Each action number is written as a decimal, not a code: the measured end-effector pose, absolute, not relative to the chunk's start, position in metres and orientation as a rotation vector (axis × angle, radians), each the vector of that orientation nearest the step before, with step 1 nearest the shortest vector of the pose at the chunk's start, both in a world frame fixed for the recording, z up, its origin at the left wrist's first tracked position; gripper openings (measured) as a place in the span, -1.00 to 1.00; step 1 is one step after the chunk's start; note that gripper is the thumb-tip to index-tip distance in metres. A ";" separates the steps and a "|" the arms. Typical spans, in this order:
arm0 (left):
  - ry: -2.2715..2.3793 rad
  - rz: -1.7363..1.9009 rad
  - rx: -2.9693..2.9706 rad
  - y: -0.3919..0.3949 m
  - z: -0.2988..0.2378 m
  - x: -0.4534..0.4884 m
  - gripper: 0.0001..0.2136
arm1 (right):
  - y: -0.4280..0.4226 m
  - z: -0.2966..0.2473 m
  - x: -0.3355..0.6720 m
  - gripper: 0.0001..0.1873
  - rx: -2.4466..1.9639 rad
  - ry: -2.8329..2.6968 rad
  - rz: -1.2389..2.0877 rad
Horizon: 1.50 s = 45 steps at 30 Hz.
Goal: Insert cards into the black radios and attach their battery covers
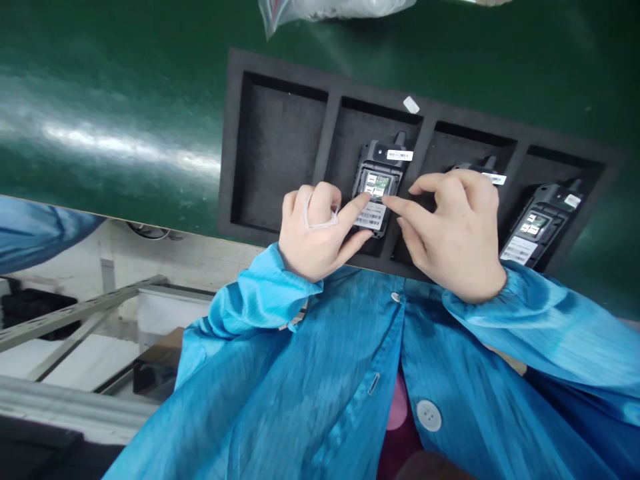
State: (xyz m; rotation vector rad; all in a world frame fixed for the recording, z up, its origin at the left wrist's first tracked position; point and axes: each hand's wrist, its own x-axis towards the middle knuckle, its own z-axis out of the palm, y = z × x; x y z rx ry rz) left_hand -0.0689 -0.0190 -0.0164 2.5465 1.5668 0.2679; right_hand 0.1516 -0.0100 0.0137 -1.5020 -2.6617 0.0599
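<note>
A black handheld device with a stubby antenna [395, 173] lies in a compartment of the black foam tray [333, 133]. Its back is uncovered, showing metal card slots, a green circuit area and a white barcode label. My left hand [315, 227] rests at its left; the index fingertip touches near the slots and the thumb lies apart, at the label. A translucent strip loops around its curled fingers. From the right, the index fingertip of my right hand [455, 227] meets the slot area, its thumb spread away. Whether a small card is under the fingertips is hidden.
Two more such devices, one partly behind my right hand [470, 168] and another at the far right [543, 223], lie in the tray. A small white sticker [411, 105] sits on its rim. Beyond is a clear plastic bag [345, 8] on the green table [125, 80].
</note>
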 end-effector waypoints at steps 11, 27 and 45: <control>1.579 0.251 2.557 -0.015 -0.012 -0.069 -0.57 | -0.009 0.012 0.148 -0.68 -1.484 -2.653 0.104; 1.555 0.202 2.553 -0.012 -0.012 -0.073 -0.55 | -0.009 0.012 0.148 -0.65 -1.493 -2.616 0.149; 1.529 0.151 2.598 -0.005 -0.007 -0.073 -0.48 | -0.002 0.018 0.147 -0.60 -1.608 -2.619 0.140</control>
